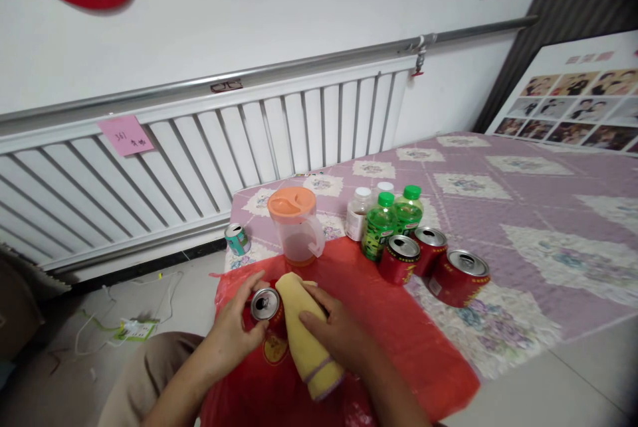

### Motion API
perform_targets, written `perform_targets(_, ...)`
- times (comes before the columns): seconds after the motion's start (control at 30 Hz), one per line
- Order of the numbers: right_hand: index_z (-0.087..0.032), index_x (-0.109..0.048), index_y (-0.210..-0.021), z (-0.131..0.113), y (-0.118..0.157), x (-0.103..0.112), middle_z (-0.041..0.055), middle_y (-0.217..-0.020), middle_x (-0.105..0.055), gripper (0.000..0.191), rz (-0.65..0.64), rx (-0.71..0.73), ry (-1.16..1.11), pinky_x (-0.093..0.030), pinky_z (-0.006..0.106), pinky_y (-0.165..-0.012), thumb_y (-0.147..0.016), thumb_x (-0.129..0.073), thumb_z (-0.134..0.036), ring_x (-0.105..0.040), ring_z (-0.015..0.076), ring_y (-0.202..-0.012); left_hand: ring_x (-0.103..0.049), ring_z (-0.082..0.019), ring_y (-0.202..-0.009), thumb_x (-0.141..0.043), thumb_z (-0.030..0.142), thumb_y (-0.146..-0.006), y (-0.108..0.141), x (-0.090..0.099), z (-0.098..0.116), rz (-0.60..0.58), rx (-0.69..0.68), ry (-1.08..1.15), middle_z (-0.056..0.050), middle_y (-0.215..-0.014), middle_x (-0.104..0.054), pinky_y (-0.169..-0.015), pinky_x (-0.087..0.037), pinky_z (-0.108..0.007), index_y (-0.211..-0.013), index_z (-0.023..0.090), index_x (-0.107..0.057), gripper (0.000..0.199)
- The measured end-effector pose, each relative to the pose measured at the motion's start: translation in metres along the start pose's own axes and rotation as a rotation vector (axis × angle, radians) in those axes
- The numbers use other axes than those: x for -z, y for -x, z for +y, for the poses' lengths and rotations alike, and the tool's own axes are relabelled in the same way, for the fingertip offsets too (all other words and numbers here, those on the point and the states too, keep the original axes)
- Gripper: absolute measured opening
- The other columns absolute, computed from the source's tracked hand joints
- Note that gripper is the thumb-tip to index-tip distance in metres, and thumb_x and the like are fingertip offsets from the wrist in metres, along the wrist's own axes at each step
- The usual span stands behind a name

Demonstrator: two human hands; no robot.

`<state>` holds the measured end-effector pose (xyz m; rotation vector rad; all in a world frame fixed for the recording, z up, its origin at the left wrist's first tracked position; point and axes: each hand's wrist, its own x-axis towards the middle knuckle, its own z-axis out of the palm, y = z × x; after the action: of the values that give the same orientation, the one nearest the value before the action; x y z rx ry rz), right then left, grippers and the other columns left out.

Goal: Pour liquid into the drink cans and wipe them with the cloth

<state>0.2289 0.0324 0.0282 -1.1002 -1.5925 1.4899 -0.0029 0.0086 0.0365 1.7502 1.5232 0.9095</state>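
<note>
Bottom ctr: L hand (238,322), fingers curled round red drink can (268,313); prob. light, thin-walled, dents easily, hold low. R hand (333,329) fingers grip soft yellow towel (304,351).

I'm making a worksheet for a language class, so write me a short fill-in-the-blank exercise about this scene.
1. The left hand holds an opened red metal can, and the right hand holds a purple-edged ____ cloth.
2. The translucent plastic pitcher has an ____ lid.
3. Right of the pitcher, ____ other red metal cans stand near one another.
4. The small teal metal can is on the picture's ____ side of the pitcher.

Missing words: yellow; orange; three; left.
</note>
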Motion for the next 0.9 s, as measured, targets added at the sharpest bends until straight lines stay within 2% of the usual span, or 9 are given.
perform_targets(0.17,-0.020,-0.048,-0.148,0.011,-0.002,-0.001,0.0114,-0.141,-0.062,0.066,-0.015,-0.026,0.120,-0.051,0.043,-0.099,-0.083,-0.060,-0.027,-0.065,0.0284,-0.118,-0.050,-0.025,-0.137,-0.054,0.014,-0.075,-0.001,0.006,0.001,-0.100,-0.013,0.041,-0.011,-0.146,-0.054,-0.119,-0.035,-0.048,-0.149,0.024,-0.031,0.078)
perform_targets(0.23,-0.020,-0.049,-0.147,0.011,-0.002,-0.001,0.0113,-0.141,-0.062,0.066,-0.006,-0.025,0.128,-0.051,0.042,-0.100,-0.082,-0.060,-0.027,-0.064,0.0282,-0.120,-0.049,-0.025,-0.139,-0.054,0.014,-0.076,-0.001,0.005,0.003,-0.100,-0.012,0.045,-0.011,-0.148,-0.053,-0.119,-0.034,-0.049,-0.149,0.024,-0.031,0.077)
perform_targets(0.37,-0.021,-0.051,-0.145,0.008,-0.001,-0.003,0.0098,-0.140,-0.063,0.064,0.017,-0.018,0.095,-0.052,0.042,-0.099,-0.082,-0.061,-0.026,-0.064,0.0274,-0.118,-0.046,-0.029,-0.140,-0.063,0.021,-0.073,0.000,-0.002,0.003,0.041,-0.013,-0.066,-0.013,-0.148,-0.051,-0.119,-0.033,-0.053,-0.144,0.022,-0.040,0.074)
perform_targets(0.47,-0.022,-0.050,-0.146,0.004,0.000,-0.003,0.0089,-0.142,-0.061,0.066,0.034,0.020,0.057,-0.052,0.041,-0.098,-0.081,-0.061,-0.025,-0.063,0.0273,-0.119,-0.056,-0.032,-0.128,-0.072,0.028,-0.069,0.000,-0.008,0.001,0.166,-0.011,-0.135,-0.013,-0.135,-0.059,-0.111,-0.042,-0.054,-0.139,0.021,-0.047,0.074)
perform_targets(0.53,-0.022,-0.048,-0.147,0.002,0.001,-0.002,0.0092,-0.143,-0.060,0.067,0.027,0.035,0.033,-0.053,0.041,-0.097,-0.081,-0.061,-0.025,-0.064,0.0275,-0.119,-0.060,-0.030,-0.120,-0.071,0.030,-0.070,-0.001,-0.010,-0.001,0.196,-0.023,-0.152,-0.012,-0.126,-0.063,-0.106,-0.047,-0.053,-0.137,0.021,-0.049,0.071)
perform_targets(0.7,-0.021,-0.048,-0.148,0.000,0.003,0.000,0.0107,-0.141,-0.062,0.067,-0.024,-0.021,0.054,-0.055,0.041,-0.093,-0.082,-0.061,-0.027,-0.066,0.0280,-0.115,-0.060,-0.028,-0.123,-0.066,0.026,-0.073,-0.002,-0.006,-0.005,0.160,-0.051,-0.116,-0.010,-0.131,-0.063,-0.107,-0.047,-0.048,-0.136,0.023,-0.049,0.065)
perform_targets(0.9,-0.027,-0.053,-0.145,0.002,0.008,0.003,0.0077,-0.143,-0.061,0.066,-0.083,-0.012,0.175,-0.046,0.044,-0.105,-0.079,-0.064,-0.024,-0.060,0.0291,-0.126,-0.052,-0.028,-0.135,-0.059,0.023,-0.074,-0.002,0.006,-0.005,0.026,0.007,-0.010,-0.013,-0.144,-0.055,-0.117,-0.036,-0.051,-0.143,0.022,-0.039,0.072)
